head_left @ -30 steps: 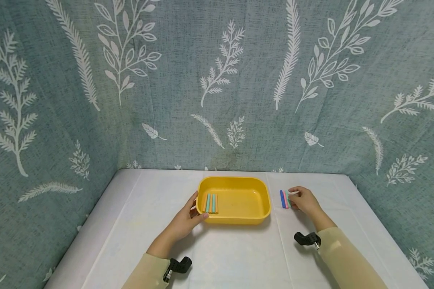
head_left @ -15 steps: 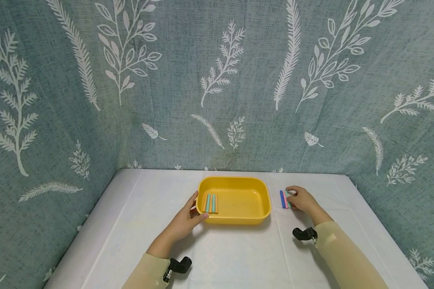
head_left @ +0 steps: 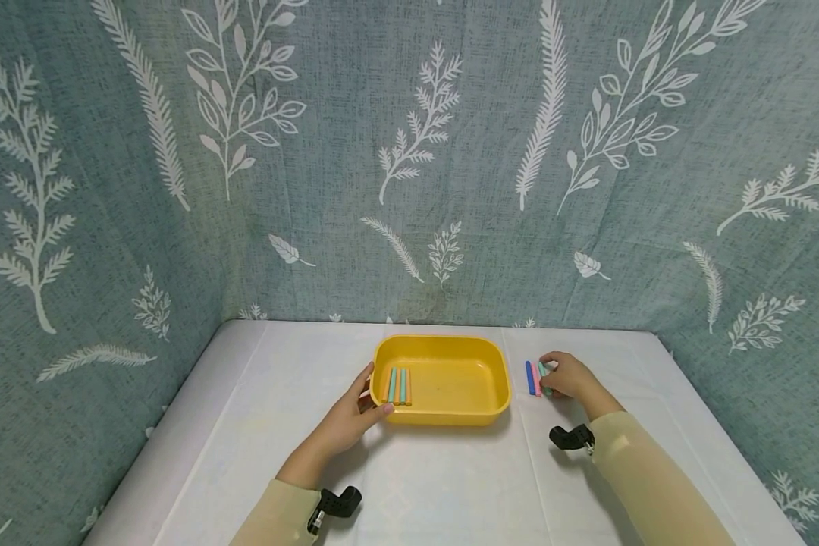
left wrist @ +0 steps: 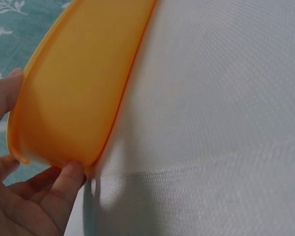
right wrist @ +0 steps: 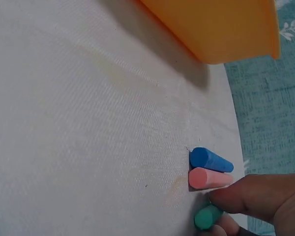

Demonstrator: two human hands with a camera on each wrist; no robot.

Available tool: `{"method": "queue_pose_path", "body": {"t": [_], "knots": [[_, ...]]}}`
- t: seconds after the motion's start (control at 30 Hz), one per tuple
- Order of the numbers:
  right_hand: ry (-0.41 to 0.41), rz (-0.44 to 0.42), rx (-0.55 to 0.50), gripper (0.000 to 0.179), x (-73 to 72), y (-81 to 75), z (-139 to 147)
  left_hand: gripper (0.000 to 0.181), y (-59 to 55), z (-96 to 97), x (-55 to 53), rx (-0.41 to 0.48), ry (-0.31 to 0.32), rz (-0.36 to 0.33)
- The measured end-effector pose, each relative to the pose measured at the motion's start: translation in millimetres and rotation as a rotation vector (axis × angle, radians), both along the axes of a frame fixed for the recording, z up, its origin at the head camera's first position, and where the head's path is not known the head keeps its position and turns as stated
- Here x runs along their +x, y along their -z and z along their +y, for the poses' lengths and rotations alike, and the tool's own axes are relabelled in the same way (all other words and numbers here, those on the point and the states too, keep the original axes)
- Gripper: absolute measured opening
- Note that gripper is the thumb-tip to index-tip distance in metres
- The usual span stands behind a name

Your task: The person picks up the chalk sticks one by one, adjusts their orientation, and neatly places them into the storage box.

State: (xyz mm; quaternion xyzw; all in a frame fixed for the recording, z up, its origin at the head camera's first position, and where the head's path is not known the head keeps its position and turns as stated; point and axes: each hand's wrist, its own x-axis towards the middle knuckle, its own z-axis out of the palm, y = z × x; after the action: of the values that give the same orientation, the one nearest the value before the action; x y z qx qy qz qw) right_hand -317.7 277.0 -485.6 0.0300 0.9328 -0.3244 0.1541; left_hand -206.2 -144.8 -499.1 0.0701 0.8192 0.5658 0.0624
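A yellow plastic tub (head_left: 460, 417) stands on the table, and my left hand (head_left: 344, 421) grips its left end, thumb and fingers around the wall. Inside the tub, orange and light-blue chalk sticks (head_left: 397, 385) lie side by side at the left. To the right of the tub, my right hand (head_left: 573, 379) pinches a green chalk stick (right wrist: 207, 218) between thumb and fingers. Just left of it lie a pink chalk stick (right wrist: 209, 178) and a blue chalk stick (right wrist: 210, 160), nearly parallel. Whether the green stick still touches the cloth cannot be told.
White cloth (head_left: 450, 485) covers the table. Behind it and at both sides hangs a blue-green curtain (head_left: 341, 227) with white leaf prints. A black wrist camera (head_left: 337, 502) sits on the left sleeve and another black wrist camera (head_left: 572, 437) on the right.
The right hand has shifted slightly left and closed in on the green chalk stick. The pink and blue sticks have moved a little left. The left hand and tub stay in place.
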Motion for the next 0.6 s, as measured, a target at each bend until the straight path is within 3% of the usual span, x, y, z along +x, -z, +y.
{"method": "queue_pose_path", "body": {"t": [0.3,0.6], "knots": [[0.059,-0.003,-0.05,0.053,5.6,-1.7,4.8,0.092,1.0,0.5,0.8,-0.025,0.0,-0.011],[0.132,-0.014,-0.247,0.057,17.3,-12.9,8.9,0.092,-0.5,0.7,1.3,-0.001,0.008,-0.013]]}}
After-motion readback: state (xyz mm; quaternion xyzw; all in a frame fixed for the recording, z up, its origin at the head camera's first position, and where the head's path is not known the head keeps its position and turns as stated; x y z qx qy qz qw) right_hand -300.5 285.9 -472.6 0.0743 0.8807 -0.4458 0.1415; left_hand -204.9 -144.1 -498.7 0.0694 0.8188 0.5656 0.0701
